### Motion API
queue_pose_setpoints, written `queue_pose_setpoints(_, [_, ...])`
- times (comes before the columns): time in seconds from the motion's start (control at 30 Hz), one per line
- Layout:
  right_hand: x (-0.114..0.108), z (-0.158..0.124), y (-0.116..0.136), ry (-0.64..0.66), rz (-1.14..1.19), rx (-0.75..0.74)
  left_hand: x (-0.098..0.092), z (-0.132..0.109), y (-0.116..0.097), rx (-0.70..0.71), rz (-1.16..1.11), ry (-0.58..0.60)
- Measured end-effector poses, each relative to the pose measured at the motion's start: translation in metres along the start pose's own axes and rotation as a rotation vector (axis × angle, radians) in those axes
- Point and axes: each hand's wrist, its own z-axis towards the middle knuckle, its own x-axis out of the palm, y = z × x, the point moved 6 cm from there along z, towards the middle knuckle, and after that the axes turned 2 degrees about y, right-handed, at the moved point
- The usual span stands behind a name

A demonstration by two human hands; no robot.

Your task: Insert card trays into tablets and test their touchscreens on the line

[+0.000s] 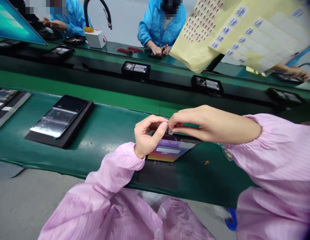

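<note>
My left hand point(146, 136) and right hand point(207, 125) pinch a tiny part point(170, 132) above a smartphone point(168, 150), its long axis across the green conveyor belt point(115, 125), top toward the far edge.

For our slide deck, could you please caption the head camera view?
Left hand and right hand pinch a tiny part above a lit smartphone on a green conveyor belt.

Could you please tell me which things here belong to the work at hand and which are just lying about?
At hand:
- left hand
- right hand
- tiny piece pinched between them
- lit phone beneath them

Lying about:
- orange scrap
- clear film scrap
- phone in black tray
</note>
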Motion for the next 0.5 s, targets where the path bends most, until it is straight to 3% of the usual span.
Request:
queue_pose_setpoints(0.17, [0.006,-0.005,0.0,-0.068,0.065,0.042,0.0,-0.002,0.0,0.001,-0.013,0.001])
queue_pose_setpoints(0.37, [0.008,-0.017,-0.008,-0.264,0.17,0.24,0.001,-0.003,0.003,-0.037,-0.029,0.002])
queue_pose_setpoints(0.5, [0.018,-0.028,-0.006,-0.365,0.184,0.231,0.003,-0.005,0.0,-0.068,-0.013,-0.005])
